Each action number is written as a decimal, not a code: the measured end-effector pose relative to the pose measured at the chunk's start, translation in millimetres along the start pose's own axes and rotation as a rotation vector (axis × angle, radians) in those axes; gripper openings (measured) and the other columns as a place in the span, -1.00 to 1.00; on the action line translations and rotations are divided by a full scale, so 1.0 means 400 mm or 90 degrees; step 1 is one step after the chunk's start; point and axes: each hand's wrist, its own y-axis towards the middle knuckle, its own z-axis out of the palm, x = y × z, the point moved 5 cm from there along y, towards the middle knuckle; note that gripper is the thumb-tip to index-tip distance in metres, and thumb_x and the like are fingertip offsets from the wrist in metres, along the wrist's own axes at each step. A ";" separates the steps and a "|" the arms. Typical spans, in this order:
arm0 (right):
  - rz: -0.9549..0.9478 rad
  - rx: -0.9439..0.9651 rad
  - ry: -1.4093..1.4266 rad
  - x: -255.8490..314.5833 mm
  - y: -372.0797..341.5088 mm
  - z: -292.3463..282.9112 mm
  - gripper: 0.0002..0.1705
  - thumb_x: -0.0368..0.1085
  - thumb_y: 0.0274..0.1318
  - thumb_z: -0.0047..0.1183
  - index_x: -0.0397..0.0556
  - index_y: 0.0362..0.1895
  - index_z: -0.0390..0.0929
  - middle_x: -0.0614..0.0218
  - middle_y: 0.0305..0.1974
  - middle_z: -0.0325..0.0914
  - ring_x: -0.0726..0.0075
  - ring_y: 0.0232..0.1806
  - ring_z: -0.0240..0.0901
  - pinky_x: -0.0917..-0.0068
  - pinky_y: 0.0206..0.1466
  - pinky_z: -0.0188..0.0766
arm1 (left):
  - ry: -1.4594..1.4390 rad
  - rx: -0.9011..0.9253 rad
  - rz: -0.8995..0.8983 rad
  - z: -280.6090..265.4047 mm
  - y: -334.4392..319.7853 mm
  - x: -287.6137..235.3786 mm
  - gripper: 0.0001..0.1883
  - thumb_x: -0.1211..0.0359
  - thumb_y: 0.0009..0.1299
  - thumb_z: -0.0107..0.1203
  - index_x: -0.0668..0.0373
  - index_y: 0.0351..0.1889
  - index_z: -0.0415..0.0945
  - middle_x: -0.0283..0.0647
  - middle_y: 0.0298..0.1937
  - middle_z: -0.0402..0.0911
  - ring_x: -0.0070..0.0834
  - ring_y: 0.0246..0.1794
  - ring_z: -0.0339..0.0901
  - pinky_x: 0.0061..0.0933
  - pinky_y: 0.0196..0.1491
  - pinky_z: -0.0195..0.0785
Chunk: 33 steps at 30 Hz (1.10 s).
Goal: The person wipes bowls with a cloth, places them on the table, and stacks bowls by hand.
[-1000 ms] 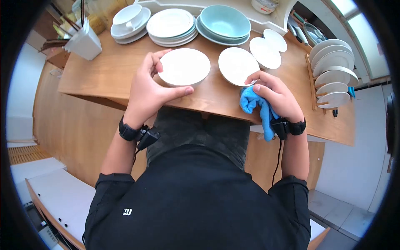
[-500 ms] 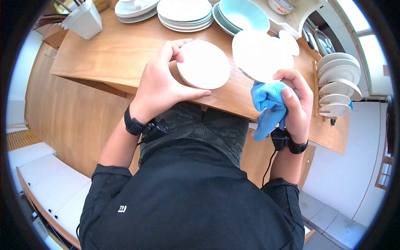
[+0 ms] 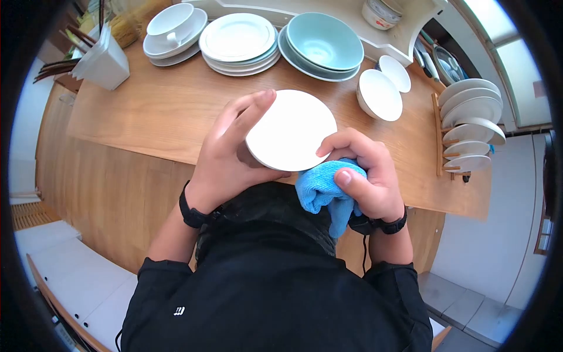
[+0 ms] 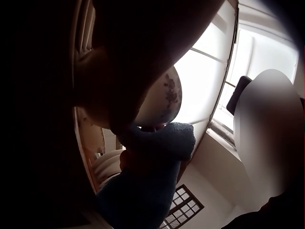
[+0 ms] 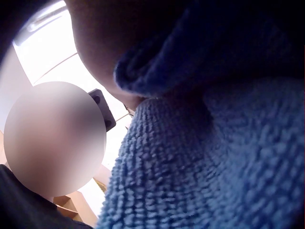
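My left hand [image 3: 226,149] grips a small white bowl [image 3: 291,130] by its side, fingers at the far left of the rim and thumb low along the near side. A bunched blue cloth [image 3: 319,190] is in my right hand [image 3: 366,176], pinched under the thumb; its fingertips touch the bowl's near right rim. Dark flowers show on the outside of the bowl [image 4: 171,93] in the left wrist view, just above the cloth [image 4: 176,138]. Ribbed cloth [image 5: 167,167] fills much of the right wrist view.
Two white bowls [image 3: 380,97] stand at right on the wooden table [image 3: 152,111]. Behind are stacked plates [image 3: 237,36], teal bowls [image 3: 324,40] and a cup [image 3: 170,20] on plates. A plate rack [image 3: 438,135] stands far right, a chopstick holder [image 3: 108,64] far left.
My right hand has left the second bowl it was holding at right and moved left, with the cloth, to the bowl in my left hand. That bowl is now nearer my body.
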 end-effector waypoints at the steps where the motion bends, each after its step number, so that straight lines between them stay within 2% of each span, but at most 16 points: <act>1: 0.003 0.012 0.006 -0.001 0.002 0.001 -0.59 -0.03 0.30 0.21 -0.09 0.01 0.59 0.27 -0.33 0.73 0.37 -0.29 0.69 0.48 -0.15 0.52 | -0.006 0.005 0.000 0.003 0.000 0.002 0.20 0.38 -0.13 0.71 -0.04 0.59 0.35 -0.01 0.41 0.50 -0.05 0.41 0.49 -0.12 0.37 0.48; 12: 0.025 0.083 -0.013 0.008 0.022 -0.004 -0.59 -0.06 0.26 0.26 -0.08 0.00 0.60 0.18 -0.34 0.73 0.19 -0.32 0.70 0.40 -0.16 0.55 | -0.021 0.003 0.008 0.006 0.006 0.012 0.01 0.38 -0.09 0.69 -0.02 0.45 0.52 0.04 0.44 0.44 -0.02 0.37 0.53 -0.09 0.34 0.51; 14: 0.041 0.104 -0.015 0.019 0.025 -0.009 -0.55 -0.06 0.24 0.27 -0.09 0.07 0.62 0.17 -0.34 0.73 0.15 -0.30 0.71 0.36 -0.15 0.57 | -0.005 0.009 0.002 0.001 0.011 0.008 -0.05 0.37 -0.08 0.68 -0.01 0.41 0.57 0.04 0.43 0.44 -0.02 0.37 0.54 -0.09 0.34 0.51; 16: 0.076 0.124 -0.036 0.025 0.027 -0.012 -0.44 0.00 0.22 0.26 -0.14 0.15 0.63 0.20 -0.36 0.71 0.26 -0.32 0.69 0.42 -0.18 0.54 | 0.010 0.014 -0.005 0.001 0.010 0.010 -0.10 0.37 -0.07 0.68 -0.01 0.36 0.62 0.05 0.43 0.44 -0.02 0.36 0.54 -0.09 0.34 0.52; 17: 0.109 0.139 -0.061 0.027 0.029 -0.013 -0.33 0.05 0.20 0.26 -0.19 0.22 0.64 0.23 -0.38 0.70 0.37 -0.33 0.67 0.48 -0.21 0.51 | 0.009 0.026 0.005 0.004 0.008 0.011 -0.19 0.36 -0.08 0.68 0.02 0.25 0.66 0.05 0.43 0.44 0.00 0.36 0.54 -0.07 0.34 0.52; 18: 0.110 0.145 -0.060 0.038 0.034 -0.017 -0.33 0.05 0.20 0.26 -0.19 0.22 0.64 0.23 -0.38 0.70 0.37 -0.33 0.67 0.48 -0.21 0.51 | 0.009 0.037 0.016 0.008 0.007 0.011 -0.28 0.35 -0.08 0.69 0.05 0.15 0.71 0.06 0.43 0.44 0.01 0.37 0.54 -0.06 0.33 0.53; 19: 0.119 0.184 -0.099 0.051 0.038 -0.014 -0.36 0.01 0.21 0.27 -0.13 0.25 0.63 0.19 -0.36 0.71 0.22 -0.32 0.71 0.39 -0.18 0.56 | 0.010 0.033 0.011 0.007 0.005 0.015 -0.28 0.35 -0.08 0.69 0.05 0.15 0.71 0.06 0.43 0.44 0.01 0.37 0.54 -0.06 0.33 0.53; 20: 0.128 0.223 -0.137 0.065 0.042 -0.014 -0.38 -0.03 0.21 0.28 -0.06 0.28 0.61 0.15 -0.35 0.73 0.06 -0.31 0.75 0.30 -0.15 0.61 | 0.012 0.037 0.017 0.008 0.003 0.016 -0.37 0.34 -0.08 0.69 0.07 0.02 0.71 0.08 0.43 0.44 0.03 0.37 0.54 -0.05 0.32 0.53; 21: 0.165 0.252 -0.152 0.083 0.044 -0.016 -0.31 0.00 0.19 0.27 -0.03 0.35 0.59 0.14 -0.38 0.71 0.05 -0.34 0.76 0.30 -0.19 0.61 | 0.014 0.043 0.026 0.006 0.003 0.019 -0.47 0.33 -0.08 0.69 0.10 -0.12 0.70 0.10 0.43 0.43 0.05 0.37 0.53 -0.03 0.32 0.54; 24: 0.188 0.272 -0.162 0.125 0.046 -0.068 -0.27 0.00 0.18 0.25 -0.02 0.40 0.57 0.11 -0.40 0.70 0.04 -0.35 0.76 0.32 -0.21 0.61 | 0.032 0.030 0.033 -0.004 0.006 0.026 -0.52 0.32 -0.08 0.69 0.12 -0.27 0.62 0.14 0.43 0.43 0.07 0.37 0.53 -0.02 0.30 0.55; 25: 0.155 0.262 -0.187 0.121 0.043 -0.090 -0.25 -0.04 0.16 0.27 -0.03 0.43 0.55 0.17 -0.42 0.70 0.19 -0.38 0.74 0.36 -0.25 0.57 | 0.030 0.031 0.032 -0.005 0.006 0.023 -0.52 0.32 -0.08 0.69 0.12 -0.27 0.62 0.14 0.43 0.43 0.07 0.37 0.53 -0.02 0.30 0.55; 26: 0.158 0.259 -0.188 0.112 0.038 -0.117 -0.25 -0.04 0.16 0.27 -0.03 0.43 0.55 0.17 -0.42 0.70 0.19 -0.38 0.74 0.36 -0.25 0.57 | 0.032 0.027 0.023 -0.005 0.009 0.022 -0.53 0.32 -0.08 0.69 0.11 -0.29 0.61 0.14 0.43 0.43 0.08 0.36 0.54 -0.02 0.29 0.55; 28: 0.235 0.121 -0.250 0.090 0.029 -0.197 -0.24 -0.10 0.21 0.23 -0.08 0.48 0.48 0.33 -0.47 0.64 0.44 -0.45 0.60 0.46 -0.32 0.47 | 0.021 0.026 0.021 -0.002 0.014 0.019 -0.53 0.31 -0.08 0.70 0.11 -0.31 0.60 0.15 0.43 0.44 0.09 0.36 0.54 -0.02 0.28 0.56; 30: 0.329 -0.024 -0.078 0.034 -0.001 -0.247 -0.21 -0.16 0.30 0.16 -0.11 0.58 0.34 0.46 -0.50 0.53 0.63 -0.46 0.40 0.56 -0.36 0.34 | 0.027 0.029 -0.025 0.001 0.006 0.031 -0.47 0.30 -0.14 0.72 0.07 -0.23 0.64 0.17 0.47 0.38 0.09 0.39 0.51 -0.01 0.31 0.53; 31: 0.342 -0.002 -0.072 -0.009 -0.020 -0.282 -0.20 -0.22 0.38 0.09 -0.12 0.65 0.21 0.48 -0.49 0.50 0.65 -0.47 0.35 0.61 -0.36 0.30 | 0.017 0.027 -0.021 0.005 0.006 0.031 -0.47 0.30 -0.14 0.72 0.07 -0.23 0.64 0.17 0.47 0.38 0.09 0.39 0.51 -0.01 0.31 0.53; 33: 0.344 -0.039 -0.028 -0.069 -0.047 -0.288 -0.18 -0.24 0.39 0.08 -0.11 0.66 0.17 0.47 -0.48 0.51 0.65 -0.45 0.37 0.62 -0.34 0.31 | 0.056 -0.010 0.003 0.003 0.007 0.024 -0.36 0.17 -0.12 0.71 -0.02 -0.02 0.71 0.20 0.53 0.30 0.15 0.44 0.45 0.04 0.38 0.45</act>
